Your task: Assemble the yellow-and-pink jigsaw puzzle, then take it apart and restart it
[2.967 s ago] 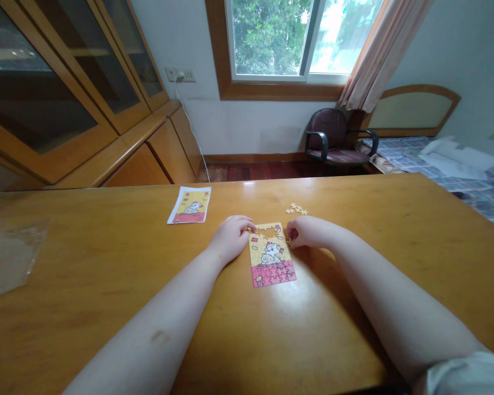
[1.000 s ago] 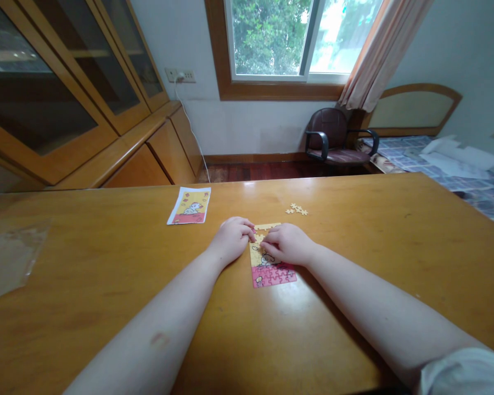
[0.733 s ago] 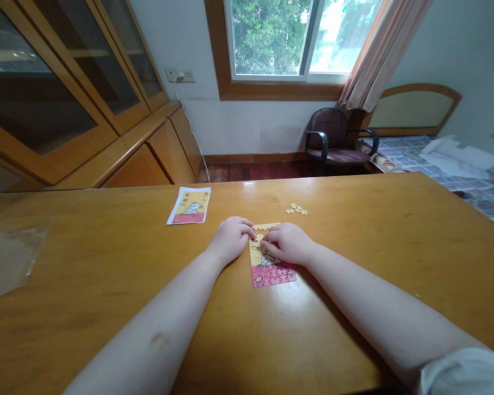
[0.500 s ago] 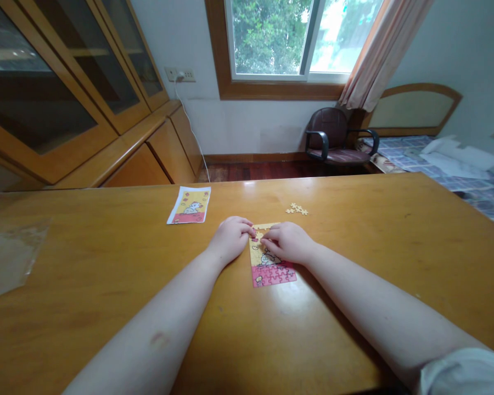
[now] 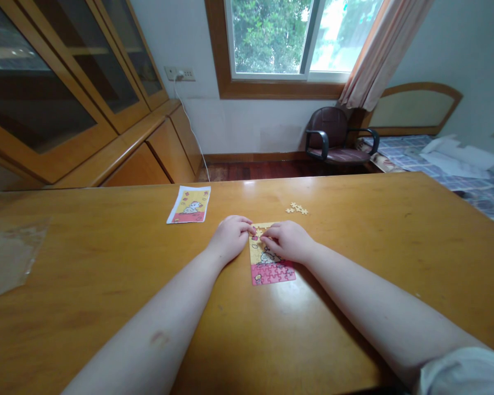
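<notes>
A jigsaw puzzle (image 5: 274, 272) lies on the table in front of me, pink at the near end and yellow at the far end, with a white cartoon animal in the middle. My left hand (image 5: 230, 237) rests at its upper left edge, fingers stretched out and the tips touching the border. Over the upper right part is my right hand (image 5: 288, 241), its thumb and index finger closed in a pinch around what looks like a small yellow puzzle piece, partly hidden by the fingers. Several loose puzzle pieces (image 5: 298, 209) lie beyond my right hand.
A printed reference picture (image 5: 193, 203) lies at the back left of the wooden table (image 5: 107, 263). Clear plastic film (image 5: 12, 255) is at the far left. Past the table stand an office chair (image 5: 331, 137), a bed (image 5: 428, 159) and a glass-door cabinet (image 5: 107, 109).
Hardly anything differs. Both hands keep their places at the puzzle, and the loose pieces lie as before.
</notes>
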Motion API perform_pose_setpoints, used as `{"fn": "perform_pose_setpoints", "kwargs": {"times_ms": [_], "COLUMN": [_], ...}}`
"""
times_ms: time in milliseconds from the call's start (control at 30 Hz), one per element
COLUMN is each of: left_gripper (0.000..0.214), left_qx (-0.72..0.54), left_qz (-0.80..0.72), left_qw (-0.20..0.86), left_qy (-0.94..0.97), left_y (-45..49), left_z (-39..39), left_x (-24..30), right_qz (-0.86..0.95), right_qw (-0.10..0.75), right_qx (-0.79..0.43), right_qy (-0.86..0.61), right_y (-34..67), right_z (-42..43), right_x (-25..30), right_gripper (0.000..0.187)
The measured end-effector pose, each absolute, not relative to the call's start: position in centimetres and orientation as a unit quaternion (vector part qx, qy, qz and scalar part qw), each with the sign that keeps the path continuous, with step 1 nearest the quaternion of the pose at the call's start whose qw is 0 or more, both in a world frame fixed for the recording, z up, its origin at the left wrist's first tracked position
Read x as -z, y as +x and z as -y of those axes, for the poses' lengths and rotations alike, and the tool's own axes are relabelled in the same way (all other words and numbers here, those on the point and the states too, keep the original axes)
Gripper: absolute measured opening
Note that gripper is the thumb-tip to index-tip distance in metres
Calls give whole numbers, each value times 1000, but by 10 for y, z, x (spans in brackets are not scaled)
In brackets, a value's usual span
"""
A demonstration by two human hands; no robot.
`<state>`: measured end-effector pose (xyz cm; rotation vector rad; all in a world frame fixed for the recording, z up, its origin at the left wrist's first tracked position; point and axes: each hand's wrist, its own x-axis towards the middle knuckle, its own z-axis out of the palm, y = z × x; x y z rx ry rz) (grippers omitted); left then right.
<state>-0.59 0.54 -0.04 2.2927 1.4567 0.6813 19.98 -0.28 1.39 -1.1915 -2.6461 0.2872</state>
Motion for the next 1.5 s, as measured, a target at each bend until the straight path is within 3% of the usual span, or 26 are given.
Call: {"fn": "perform_pose_setpoints", "kwargs": {"times_ms": [1500], "left_gripper": [34], "left_qx": [-220], "left_qz": [-531], "left_qw": [160], "left_qy": [802], "left_y": [-5], "left_z": [-6], "left_x": [3], "right_qz": [860], "right_qw": [96], "right_qx": [-102], "right_qy": [-491], "right_y": [198], "right_z": [1], "right_x": [-14], "right_gripper": [34]}}
